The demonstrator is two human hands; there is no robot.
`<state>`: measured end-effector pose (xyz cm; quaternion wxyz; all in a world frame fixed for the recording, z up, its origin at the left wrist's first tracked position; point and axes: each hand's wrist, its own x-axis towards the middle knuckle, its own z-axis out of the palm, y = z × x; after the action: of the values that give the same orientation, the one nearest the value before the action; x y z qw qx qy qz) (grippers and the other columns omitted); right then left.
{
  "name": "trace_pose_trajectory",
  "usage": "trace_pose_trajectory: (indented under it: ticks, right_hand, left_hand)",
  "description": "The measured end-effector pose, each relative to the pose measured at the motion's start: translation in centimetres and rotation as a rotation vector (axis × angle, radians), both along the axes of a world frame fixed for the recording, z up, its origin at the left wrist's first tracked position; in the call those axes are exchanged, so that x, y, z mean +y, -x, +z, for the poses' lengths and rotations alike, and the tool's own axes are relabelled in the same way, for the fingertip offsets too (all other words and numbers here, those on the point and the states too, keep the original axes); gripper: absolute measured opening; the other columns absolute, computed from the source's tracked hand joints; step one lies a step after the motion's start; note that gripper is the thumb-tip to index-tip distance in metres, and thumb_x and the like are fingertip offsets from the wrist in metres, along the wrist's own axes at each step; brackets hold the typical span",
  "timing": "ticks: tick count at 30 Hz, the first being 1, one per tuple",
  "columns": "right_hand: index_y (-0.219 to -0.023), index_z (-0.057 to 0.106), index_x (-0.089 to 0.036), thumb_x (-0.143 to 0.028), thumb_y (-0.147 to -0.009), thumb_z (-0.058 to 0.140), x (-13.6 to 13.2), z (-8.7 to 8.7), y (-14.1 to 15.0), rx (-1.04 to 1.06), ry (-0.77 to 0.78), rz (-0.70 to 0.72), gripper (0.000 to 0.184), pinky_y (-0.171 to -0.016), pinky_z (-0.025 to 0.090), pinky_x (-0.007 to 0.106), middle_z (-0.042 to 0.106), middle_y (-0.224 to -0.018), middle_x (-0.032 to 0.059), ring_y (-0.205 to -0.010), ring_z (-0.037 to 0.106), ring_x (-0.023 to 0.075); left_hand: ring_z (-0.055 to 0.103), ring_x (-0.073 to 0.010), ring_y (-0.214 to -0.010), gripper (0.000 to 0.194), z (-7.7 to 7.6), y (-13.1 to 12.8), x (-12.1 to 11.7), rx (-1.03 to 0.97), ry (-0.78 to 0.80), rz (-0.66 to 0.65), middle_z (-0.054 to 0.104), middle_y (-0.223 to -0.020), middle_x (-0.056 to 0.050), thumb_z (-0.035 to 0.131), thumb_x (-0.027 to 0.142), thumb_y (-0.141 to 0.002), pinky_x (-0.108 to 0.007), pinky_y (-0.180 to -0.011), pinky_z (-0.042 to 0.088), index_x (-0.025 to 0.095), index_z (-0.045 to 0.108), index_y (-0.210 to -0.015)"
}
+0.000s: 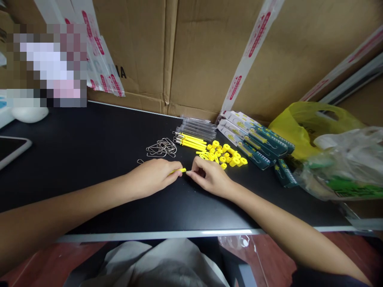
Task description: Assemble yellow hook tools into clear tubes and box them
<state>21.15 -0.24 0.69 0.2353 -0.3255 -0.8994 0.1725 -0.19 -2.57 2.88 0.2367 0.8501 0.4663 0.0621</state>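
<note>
My left hand (157, 173) is closed around a yellow plastic rod (183, 170), whose end sticks out past the thumb and fingertips. A wire loop (140, 161) shows at the other side of this hand; whether it joins the rod is hidden. Facing it, my right hand (212, 175) pinches a thin metal piece (189, 171) pointing at the rod's end, with a small gap between. Bent metal wire hooks (161, 148) lie tangled behind my left hand. Yellow rods with metal ends (193, 142) and a heap of small yellow plastic parts (229, 153) lie behind my right hand.
Clear plastic tubes (197, 128) lie at the back of the black table (119, 215). Stacked printed boxes (254, 137) and plastic bags (344, 163) stand on the right. At the left are a white-edged device (13, 149) and a white rounded object (30, 114). Large cartons (197, 52) form the back wall.
</note>
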Motion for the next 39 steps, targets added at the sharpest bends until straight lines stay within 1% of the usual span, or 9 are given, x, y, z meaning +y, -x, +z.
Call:
trace_pose_trajectory:
  ticks: [6, 12, 16, 19, 23, 27, 33, 39]
  right_hand:
    - [-0.076, 0.044, -0.021, -0.028, -0.090, 0.056, -0.3, -0.4, 0.2, 0.036, -0.056, -0.047, 0.019, -0.051, 0.031, 0.021, 0.049, -0.063, -0.0043, -0.053, 0.043, 0.0087]
    - [-0.081, 0.050, -0.021, -0.027, -0.092, 0.053, -0.2, -0.6, 0.2, -0.033, -0.124, -0.040, 0.014, -0.053, 0.032, 0.022, 0.053, -0.065, -0.0024, -0.056, 0.045, 0.0104]
    - [-0.083, 0.055, -0.020, -0.028, -0.094, 0.053, 0.2, -0.8, 0.1, 0.031, -0.094, 0.019, 0.014, -0.061, 0.039, 0.023, 0.060, -0.073, 0.0007, -0.065, 0.052, 0.0118]
    - [-0.083, 0.058, -0.020, -0.029, -0.094, 0.054, 0.3, -0.9, 0.1, 0.069, -0.059, 0.024, 0.014, -0.061, 0.040, 0.023, 0.061, -0.073, 0.0010, -0.065, 0.053, 0.0121]
    - [-0.082, 0.058, -0.019, -0.028, -0.093, 0.054, 0.2, -0.9, 0.1, 0.098, -0.050, 0.019, 0.015, -0.059, 0.039, 0.023, 0.059, -0.070, 0.0003, -0.063, 0.051, 0.0117]
    - [-0.079, 0.055, -0.019, -0.029, -0.093, 0.054, 0.0, -0.9, 0.2, 0.107, -0.050, 0.017, 0.017, -0.057, 0.037, 0.023, 0.056, -0.067, -0.0006, -0.061, 0.050, 0.0117]
    - [-0.076, 0.050, -0.020, -0.031, -0.093, 0.053, -0.2, -1.1, 0.2, 0.102, -0.078, -0.031, 0.021, -0.057, 0.035, 0.024, 0.054, -0.067, -0.0006, -0.061, 0.049, 0.0119]
    - [-0.074, 0.049, -0.020, -0.030, -0.092, 0.056, -0.2, -1.0, 0.4, 0.170, 0.019, -0.057, 0.022, -0.056, 0.036, 0.023, 0.054, -0.067, -0.0015, -0.060, 0.049, 0.0107]
  left_hand:
    - [0.065, -0.0215, -0.081, 0.031, -0.3, 0.0, 0.1, 0.001, -0.002, -0.019, 0.069, -0.088, -0.007, 0.032, 0.032, -0.099, -0.030, -0.072, 0.042, 0.018, 0.059, -0.095]
    - [0.064, -0.0211, -0.084, 0.030, -0.5, 0.2, 0.2, -0.031, -0.026, -0.029, 0.068, -0.088, -0.006, 0.031, 0.031, -0.099, -0.030, -0.074, 0.042, 0.018, 0.058, -0.093]
    - [0.064, -0.0213, -0.088, 0.027, -0.5, 0.3, 0.1, -0.066, -0.009, -0.012, 0.067, -0.093, -0.006, 0.031, 0.031, -0.099, -0.031, -0.078, 0.042, 0.019, 0.056, -0.099]
    - [0.064, -0.0208, -0.087, 0.022, -0.5, 0.3, -0.1, -0.092, 0.000, 0.023, 0.067, -0.095, -0.005, 0.033, 0.031, -0.098, -0.031, -0.077, 0.043, 0.020, 0.052, -0.102]
    - [0.063, -0.0204, -0.081, 0.019, -0.7, 0.4, 0.0, -0.097, -0.017, 0.017, 0.066, -0.089, -0.005, 0.034, 0.031, -0.097, -0.030, -0.072, 0.043, 0.020, 0.050, -0.095]
    - [0.060, -0.0192, -0.074, 0.019, -0.8, 0.5, 0.1, -0.111, -0.001, -0.001, 0.063, -0.081, -0.003, 0.035, 0.032, -0.097, -0.029, -0.068, 0.041, 0.020, 0.050, -0.092]
    - [0.055, -0.0171, -0.068, 0.018, -0.5, 0.3, 0.1, -0.146, 0.034, -0.015, 0.058, -0.074, 0.000, 0.035, 0.031, -0.096, -0.027, -0.065, 0.037, 0.021, 0.049, -0.091]
    - [0.051, -0.0153, -0.057, 0.016, 0.1, 0.1, -0.2, -0.153, 0.096, 0.006, 0.051, -0.061, 0.004, 0.035, 0.028, -0.096, -0.025, -0.059, 0.034, 0.022, 0.045, -0.085]
